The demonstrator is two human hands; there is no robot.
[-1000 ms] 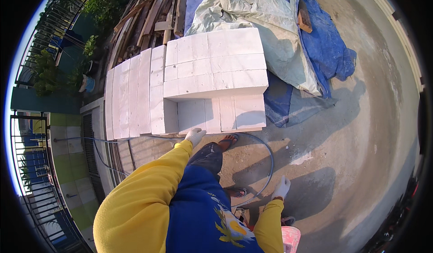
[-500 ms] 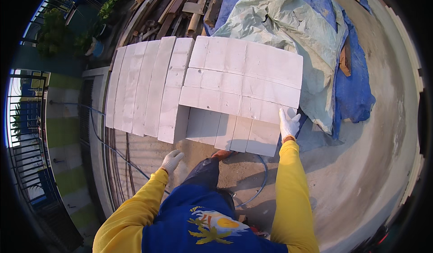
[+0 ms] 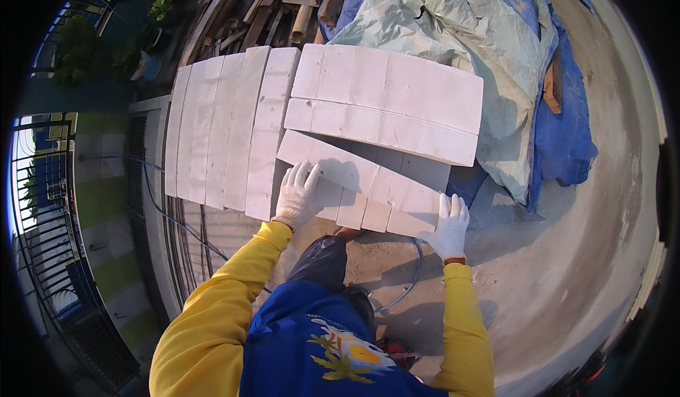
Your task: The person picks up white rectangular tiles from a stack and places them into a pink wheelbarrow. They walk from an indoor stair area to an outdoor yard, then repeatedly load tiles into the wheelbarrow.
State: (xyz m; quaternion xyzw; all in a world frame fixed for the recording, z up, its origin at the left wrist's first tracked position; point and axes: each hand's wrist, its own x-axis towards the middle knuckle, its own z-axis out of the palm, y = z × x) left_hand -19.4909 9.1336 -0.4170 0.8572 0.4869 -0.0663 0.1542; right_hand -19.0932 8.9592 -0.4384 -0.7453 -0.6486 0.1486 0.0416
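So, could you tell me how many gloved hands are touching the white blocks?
2: the left hand lies flat on the lower front block; the right hand is at that block's right end.

An outdoor building site in daylight. White blocks [image 3: 354,121] sit stacked on a bare concrete floor [image 3: 567,269]. Scrap timber [image 3: 283,7], a blue tarp [image 3: 559,128] and an iron fence [image 3: 49,220] surround them.
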